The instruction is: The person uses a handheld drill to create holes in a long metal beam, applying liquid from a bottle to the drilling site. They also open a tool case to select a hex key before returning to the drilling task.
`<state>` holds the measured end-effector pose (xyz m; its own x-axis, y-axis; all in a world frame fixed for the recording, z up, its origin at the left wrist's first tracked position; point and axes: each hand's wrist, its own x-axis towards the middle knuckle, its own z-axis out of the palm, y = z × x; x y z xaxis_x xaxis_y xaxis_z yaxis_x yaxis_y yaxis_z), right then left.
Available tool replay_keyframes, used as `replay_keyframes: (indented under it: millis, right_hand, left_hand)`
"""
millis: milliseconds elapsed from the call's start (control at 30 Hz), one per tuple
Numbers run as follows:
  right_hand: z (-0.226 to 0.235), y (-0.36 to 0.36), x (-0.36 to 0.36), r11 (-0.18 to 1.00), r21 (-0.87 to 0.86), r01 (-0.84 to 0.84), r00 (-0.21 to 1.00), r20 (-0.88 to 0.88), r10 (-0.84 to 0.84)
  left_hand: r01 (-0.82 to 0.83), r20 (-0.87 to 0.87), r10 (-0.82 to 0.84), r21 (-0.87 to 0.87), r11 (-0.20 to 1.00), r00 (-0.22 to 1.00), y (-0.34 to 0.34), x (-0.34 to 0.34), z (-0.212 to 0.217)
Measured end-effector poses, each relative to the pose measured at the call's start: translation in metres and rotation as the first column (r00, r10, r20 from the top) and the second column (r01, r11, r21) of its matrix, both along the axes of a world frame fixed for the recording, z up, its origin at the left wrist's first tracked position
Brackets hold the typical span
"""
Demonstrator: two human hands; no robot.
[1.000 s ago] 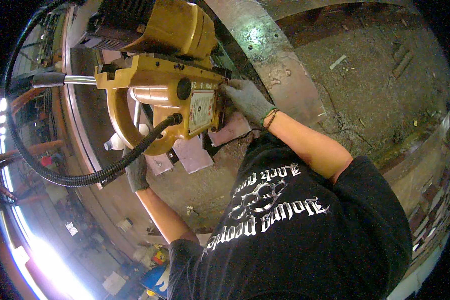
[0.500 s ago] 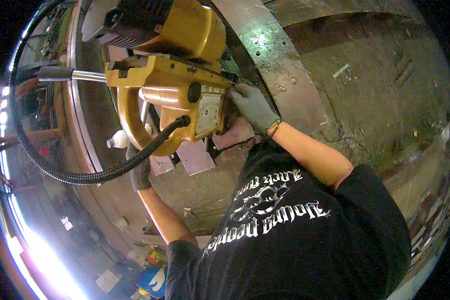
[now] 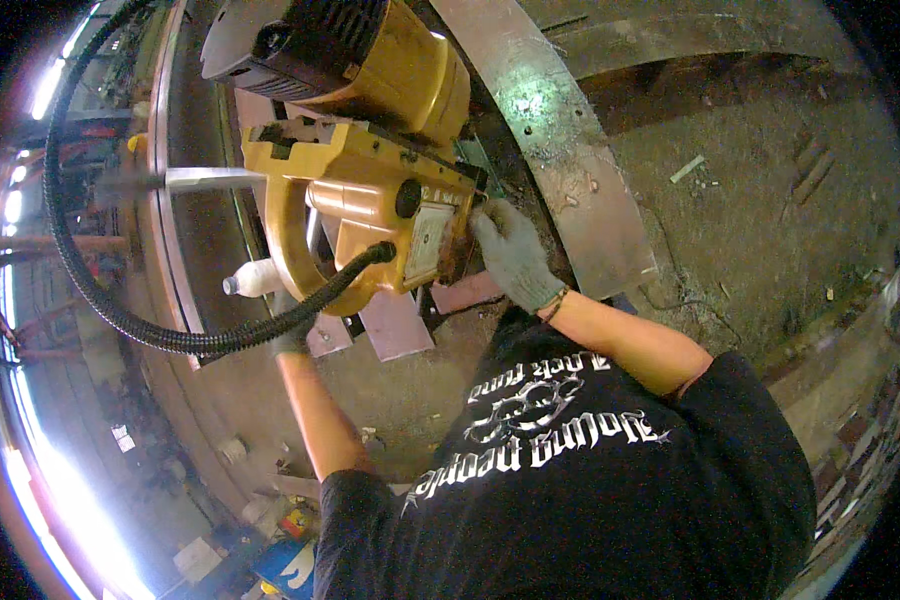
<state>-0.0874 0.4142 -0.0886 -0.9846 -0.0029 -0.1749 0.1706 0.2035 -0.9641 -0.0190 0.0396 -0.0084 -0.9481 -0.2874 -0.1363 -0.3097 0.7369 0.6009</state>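
A yellow magnetic drill (image 3: pixel 375 185) with a black motor cap stands before me, a corrugated black hose (image 3: pixel 215 338) looping out of its side. My right hand (image 3: pixel 510 250), in a grey knit glove, has curled fingers at the edge of the drill's side panel; whatever they pinch is hidden. Beside the lower end of the looped yellow handle (image 3: pixel 288 235) is my left hand (image 3: pixel 290 338), also gloved. The hose and handle cover its fingers, so its grip does not show. A metal lever (image 3: pixel 210 178) sticks out left of the drill, its outer end smeared.
A white bottle (image 3: pixel 255 278) is left of the handle. Small steel plates (image 3: pixel 395 325) lie below the drill. To the right runs a long drilled steel plate (image 3: pixel 560 140) with shavings, and a long steel beam (image 3: pixel 175 240) runs along the left.
The drill and both hands sit slightly farther right and lower in the picture, as does the floor around them. The lever's black grip, sharp before, is now blurred. My right hand stays at the panel.
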Motion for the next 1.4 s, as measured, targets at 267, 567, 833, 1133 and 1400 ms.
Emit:
replay_keyframes:
  millis: [267,567,833,1133,1400]
  right_hand:
    - [0.02,0.025,-0.027,0.99,-0.063,-0.123,0.926,-0.365,0.092]
    - [0.165,0.063,-0.074,0.907,0.419,-0.03,0.469,-0.796,0.383]
    - [0.161,0.058,-0.08,0.854,0.52,0.02,0.463,-0.762,0.453]
    - [0.156,0.046,-0.071,0.922,0.388,-0.02,0.525,-0.781,0.34]
    - [0.157,0.059,-0.053,0.986,0.16,-0.044,0.827,-0.548,0.125]
  left_hand:
    - [0.141,-0.043,-0.189,-0.515,0.846,0.981,0.017,-0.051,0.248]
    - [0.143,-0.053,-0.194,-0.493,0.858,0.98,0.053,-0.082,0.27]
    - [-0.096,-0.062,0.096,0.013,0.995,0.993,-0.003,0.004,0.035]
    - [-0.018,-0.044,0.02,0.049,0.999,0.999,0.029,-0.029,-0.062]
    - [0.092,-0.096,-0.114,-0.21,0.973,0.989,0.039,-0.007,0.106]
